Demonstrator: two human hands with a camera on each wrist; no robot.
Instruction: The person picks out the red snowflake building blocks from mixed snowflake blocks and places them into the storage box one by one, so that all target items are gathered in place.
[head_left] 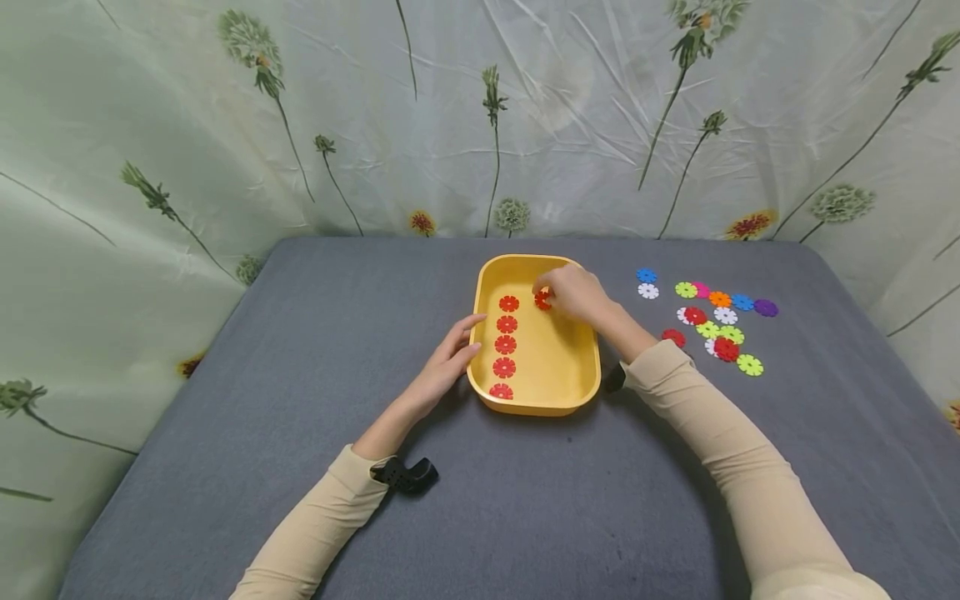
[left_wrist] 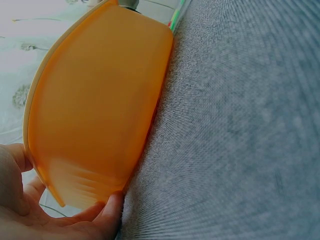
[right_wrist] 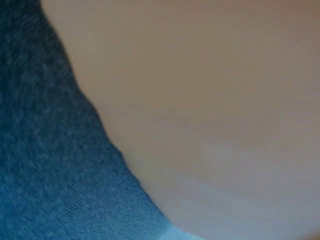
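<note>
A yellow plastic tray [head_left: 555, 367] with raised walls stands in front of me. My left hand [head_left: 442, 367] holds its left side, the digits spread at the rim and the outer wall; the left wrist view shows that hand [left_wrist: 60, 215] against the tray's wall [left_wrist: 100, 100]. Inside the tray, several red flower-shaped discs [head_left: 506, 344] lie in a column along the left side. My right hand [head_left: 576, 292] reaches in at the far right and pinches another red flower-shaped disc [head_left: 542, 301] close to the tray floor. Its fingertips are partly hidden.
Right of the tray lie loose flower-shaped discs: blue [head_left: 646, 275], white [head_left: 648, 291], orange [head_left: 720, 298], purple [head_left: 766, 307], yellow-green [head_left: 750, 365] and red [head_left: 672, 337], some overlapping. A grey cloth [head_left: 480, 517] covers the table. A flower-patterned curtain [head_left: 420, 125] hangs behind.
</note>
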